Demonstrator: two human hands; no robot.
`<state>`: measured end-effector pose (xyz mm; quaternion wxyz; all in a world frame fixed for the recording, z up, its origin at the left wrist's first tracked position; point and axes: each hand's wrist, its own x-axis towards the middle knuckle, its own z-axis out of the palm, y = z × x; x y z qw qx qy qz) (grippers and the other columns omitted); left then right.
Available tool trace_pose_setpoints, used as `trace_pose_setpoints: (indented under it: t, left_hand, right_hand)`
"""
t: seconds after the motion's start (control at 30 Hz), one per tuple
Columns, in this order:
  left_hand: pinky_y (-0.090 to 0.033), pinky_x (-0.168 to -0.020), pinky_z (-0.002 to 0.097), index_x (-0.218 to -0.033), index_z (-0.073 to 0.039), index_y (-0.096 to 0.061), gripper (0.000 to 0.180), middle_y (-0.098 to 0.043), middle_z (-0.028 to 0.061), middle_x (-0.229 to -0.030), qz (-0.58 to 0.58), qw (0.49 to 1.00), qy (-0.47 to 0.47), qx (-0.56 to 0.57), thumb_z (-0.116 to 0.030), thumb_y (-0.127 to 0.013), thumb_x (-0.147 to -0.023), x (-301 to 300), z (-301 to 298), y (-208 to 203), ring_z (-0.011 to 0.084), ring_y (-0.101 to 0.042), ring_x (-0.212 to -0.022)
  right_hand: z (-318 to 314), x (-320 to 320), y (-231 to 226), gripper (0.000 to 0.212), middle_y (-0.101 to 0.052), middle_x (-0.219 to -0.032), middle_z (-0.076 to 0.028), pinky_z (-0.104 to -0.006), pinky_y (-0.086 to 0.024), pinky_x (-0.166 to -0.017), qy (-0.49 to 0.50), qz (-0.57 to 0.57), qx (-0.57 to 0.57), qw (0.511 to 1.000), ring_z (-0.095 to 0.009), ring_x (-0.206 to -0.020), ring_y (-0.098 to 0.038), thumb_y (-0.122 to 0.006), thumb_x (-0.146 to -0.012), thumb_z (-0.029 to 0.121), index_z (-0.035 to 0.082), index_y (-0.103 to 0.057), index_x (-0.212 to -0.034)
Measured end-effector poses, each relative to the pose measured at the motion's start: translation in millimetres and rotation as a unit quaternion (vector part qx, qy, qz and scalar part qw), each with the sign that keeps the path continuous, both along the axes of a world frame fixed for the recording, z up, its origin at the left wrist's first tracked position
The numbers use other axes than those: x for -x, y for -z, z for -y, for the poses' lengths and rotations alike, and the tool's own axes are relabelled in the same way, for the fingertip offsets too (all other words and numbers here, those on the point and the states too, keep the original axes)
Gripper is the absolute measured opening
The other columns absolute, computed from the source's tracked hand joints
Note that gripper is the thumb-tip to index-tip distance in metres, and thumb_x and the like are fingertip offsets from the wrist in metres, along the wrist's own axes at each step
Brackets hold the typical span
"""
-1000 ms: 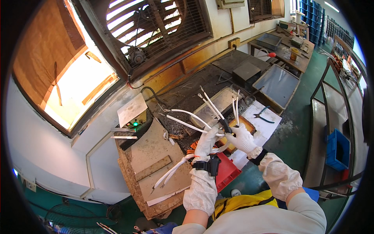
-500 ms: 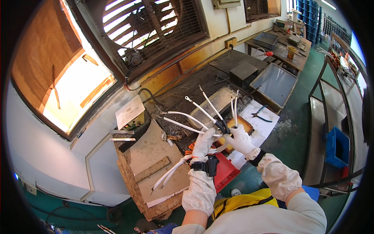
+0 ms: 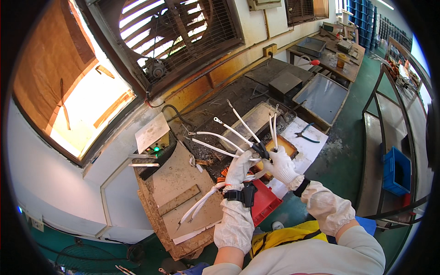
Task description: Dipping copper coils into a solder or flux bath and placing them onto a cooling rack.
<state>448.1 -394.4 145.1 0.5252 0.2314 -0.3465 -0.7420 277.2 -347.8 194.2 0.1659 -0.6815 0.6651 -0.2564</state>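
Observation:
Both of my hands wear white gloves and are closed around a bundle of white cables (image 3: 240,134) over the bench. The cables fan out away from me, and metal lugs show on several ends. My left hand (image 3: 239,168) grips the left part of the bundle, next to a black sleeve (image 3: 261,150) where cables come together. My right hand (image 3: 282,166) pinches the right part, with two upright white cables (image 3: 272,128) rising above it. Loose white cable tails (image 3: 198,205) hang below my left hand, by an orange-striped wire coil (image 3: 223,175). My fingertips are partly hidden.
Under my hands sit a yellowish tray (image 3: 289,145) and a red bin (image 3: 266,201). Pliers (image 3: 304,132) lie on white paper to the right. A control box (image 3: 153,137) stands left, a liquid-filled basin (image 3: 323,98) far right. A blue crate (image 3: 397,172) is on a rack.
The far cable ends have swung slightly left, and my right hand has shifted a little left with them. A green light now glows brightly on the control box.

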Motion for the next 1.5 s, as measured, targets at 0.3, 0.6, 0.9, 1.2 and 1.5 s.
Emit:
trace_pose_setpoints:
  t: [0.3,0.6,0.9,1.2,1.5]
  left_hand:
    - [-0.051,-0.085,0.0434,-0.126,-0.009,-0.047,0.042,-0.060,0.0093,-0.112,-0.010,1.000,-0.008,-0.017,-0.016,-0.061,-0.087,2,0,-1,0.0217,-0.060,-0.097]
    - [-0.050,-0.085,0.0431,-0.127,-0.008,-0.046,0.043,-0.060,0.0100,-0.113,-0.003,1.000,-0.007,-0.028,-0.015,-0.060,-0.087,1,1,1,0.0220,-0.060,-0.096]
    - [-0.050,-0.085,0.0434,-0.127,-0.008,-0.045,0.044,-0.059,0.0113,-0.113,-0.008,1.000,0.000,-0.025,-0.015,-0.060,-0.087,0,4,7,0.0236,-0.060,-0.096]
    - [-0.050,-0.086,0.0439,-0.126,-0.007,-0.045,0.042,-0.058,0.0123,-0.115,-0.005,1.000,-0.002,-0.029,-0.014,-0.059,-0.087,-1,4,9,0.0249,-0.059,-0.098]
    - [-0.050,-0.085,0.0452,-0.126,-0.007,-0.046,0.040,-0.058,0.0118,-0.116,-0.008,1.000,-0.001,-0.024,-0.013,-0.058,-0.088,0,3,5,0.0245,-0.059,-0.097]
  right_hand:
    - [0,1,1,0.032,-0.050,-0.097,-0.024,-0.0454,-0.048,-0.068,-0.007,0.018,0.016,1.000,-0.038,-0.080,-0.059,-0.062,-0.078,0.036,0.007,-0.064,-0.092]
    - [0,0,1,0.033,-0.050,-0.097,-0.024,-0.0453,-0.048,-0.068,-0.002,0.012,0.018,1.000,-0.039,-0.080,-0.059,-0.062,-0.078,0.036,0.006,-0.064,-0.092]
    - [-3,-1,-5,0.031,-0.051,-0.103,-0.023,-0.0446,-0.050,-0.074,0.005,0.004,-0.014,1.000,-0.039,-0.086,-0.060,-0.062,-0.080,0.033,0.007,-0.062,-0.097]
    - [-3,-1,-7,0.030,-0.051,-0.103,-0.023,-0.0446,-0.049,-0.073,0.006,0.009,-0.018,1.000,-0.039,-0.085,-0.060,-0.062,-0.081,0.034,0.008,-0.063,-0.096]
    - [-2,-1,0,0.033,-0.048,-0.102,-0.024,-0.0458,-0.049,-0.070,0.003,0.007,-0.006,1.000,-0.039,-0.082,-0.059,-0.062,-0.081,0.037,0.008,-0.062,-0.095]
